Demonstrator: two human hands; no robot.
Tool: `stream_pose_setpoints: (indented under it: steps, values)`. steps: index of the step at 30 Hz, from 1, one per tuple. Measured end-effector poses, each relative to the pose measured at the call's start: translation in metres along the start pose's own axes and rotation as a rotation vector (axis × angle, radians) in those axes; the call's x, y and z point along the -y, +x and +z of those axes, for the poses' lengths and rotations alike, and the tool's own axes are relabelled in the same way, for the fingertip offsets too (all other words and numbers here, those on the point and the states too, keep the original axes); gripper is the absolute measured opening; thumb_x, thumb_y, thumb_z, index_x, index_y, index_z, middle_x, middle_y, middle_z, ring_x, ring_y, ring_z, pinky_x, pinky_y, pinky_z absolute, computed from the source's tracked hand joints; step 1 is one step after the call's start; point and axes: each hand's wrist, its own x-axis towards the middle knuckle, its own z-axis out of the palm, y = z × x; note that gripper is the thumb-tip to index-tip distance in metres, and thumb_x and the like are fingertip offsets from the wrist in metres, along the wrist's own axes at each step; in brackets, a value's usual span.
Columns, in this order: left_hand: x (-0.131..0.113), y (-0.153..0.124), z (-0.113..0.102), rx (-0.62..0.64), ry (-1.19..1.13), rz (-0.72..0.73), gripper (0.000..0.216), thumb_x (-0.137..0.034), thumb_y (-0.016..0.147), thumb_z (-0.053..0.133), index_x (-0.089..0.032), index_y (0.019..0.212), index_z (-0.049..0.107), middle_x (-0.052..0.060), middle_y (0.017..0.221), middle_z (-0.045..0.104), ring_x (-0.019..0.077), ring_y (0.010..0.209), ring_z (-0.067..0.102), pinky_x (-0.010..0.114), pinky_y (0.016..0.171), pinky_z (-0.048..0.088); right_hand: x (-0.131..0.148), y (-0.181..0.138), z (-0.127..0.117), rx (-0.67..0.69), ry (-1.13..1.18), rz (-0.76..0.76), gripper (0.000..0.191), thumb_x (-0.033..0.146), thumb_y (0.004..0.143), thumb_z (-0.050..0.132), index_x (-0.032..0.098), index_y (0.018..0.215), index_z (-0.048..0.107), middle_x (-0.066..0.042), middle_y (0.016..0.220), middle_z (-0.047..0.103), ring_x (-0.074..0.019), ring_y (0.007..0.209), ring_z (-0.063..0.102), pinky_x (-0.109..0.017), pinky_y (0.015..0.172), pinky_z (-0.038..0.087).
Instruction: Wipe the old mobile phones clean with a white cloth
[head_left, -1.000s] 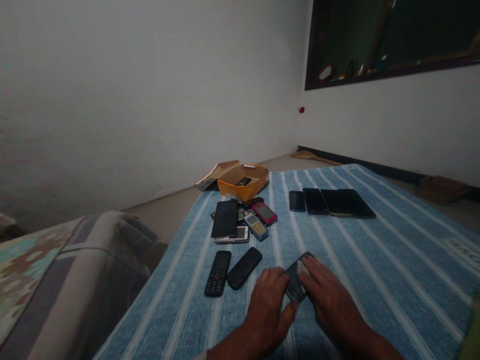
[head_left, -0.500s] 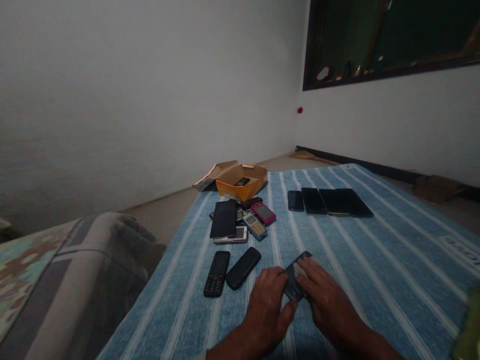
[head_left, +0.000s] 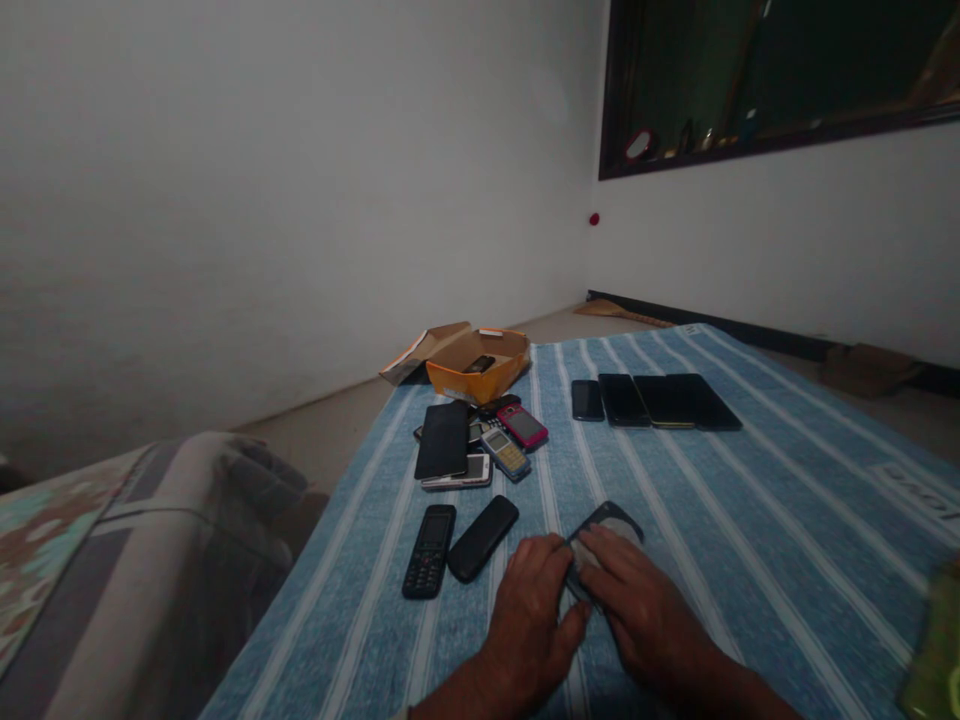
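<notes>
The left hand (head_left: pixel 532 600) and right hand (head_left: pixel 637 608) clasp a dark flat rectangular phone (head_left: pixel 615 518); beyond them four black glass smartphones (head_left: pixel 652 400) lie rowed, a mixed-colour phone heap (head_left: pixel 480 440) beyond-left.

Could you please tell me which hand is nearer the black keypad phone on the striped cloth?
Left. The left hand lies right of the keypad phone, apart from it; the right hand lies farther right.

A box (head_left: pixel 480 365) sits at the cloth's (head_left: pixel 750 480) far edge, with one phone (head_left: pixel 478 364) inside. Just before the box lies a heap of phones (head_left: pixel 472 445), and nearer still a pair of phones (head_left: pixel 457 540). Right of the box runs a row of phones (head_left: pixel 656 400). Farthest before it, a lone phone (head_left: pixel 609 522) lies under both hands, left (head_left: pixel 529 610) and right (head_left: pixel 637 605).
</notes>
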Motion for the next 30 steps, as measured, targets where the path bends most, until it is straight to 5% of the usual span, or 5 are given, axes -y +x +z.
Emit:
stream_pose_setpoints:
  steps: [20,25,30]
  values:
    - [-0.001,0.004,-0.003,0.021,0.015,0.018,0.042,-0.017,0.082,0.058,-0.017,0.123,0.050,0.015,0.115,0.063,0.0287,0.101,0.061,0.049,0.084,0.055,-0.010,0.001,-0.008,0.045,-0.018,0.074,0.045,-0.002,0.080,0.038,0.017,0.110,0.067,-0.015,0.129,0.063,-0.0250,0.128,0.054,-0.047,0.106,0.047]
    - [-0.003,0.005,-0.003,0.030,0.020,0.007,0.042,-0.019,0.082,0.059,-0.017,0.124,0.050,0.014,0.114,0.064,0.0285,0.101,0.061,0.049,0.085,0.055,0.003,0.000,-0.004,0.044,0.020,-0.019,0.043,0.003,0.084,0.042,0.017,0.118,0.063,-0.016,0.131,0.062,-0.0245,0.128,0.054,-0.043,0.105,0.048]
    - [-0.004,0.006,-0.004,0.034,0.010,-0.003,0.039,-0.018,0.082,0.060,-0.016,0.120,0.053,0.015,0.113,0.064,0.0278,0.100,0.061,0.048,0.085,0.055,-0.010,0.002,-0.010,0.058,-0.004,0.053,0.042,-0.001,0.083,0.038,0.018,0.107,0.066,-0.014,0.130,0.061,-0.0234,0.128,0.053,-0.045,0.106,0.047]
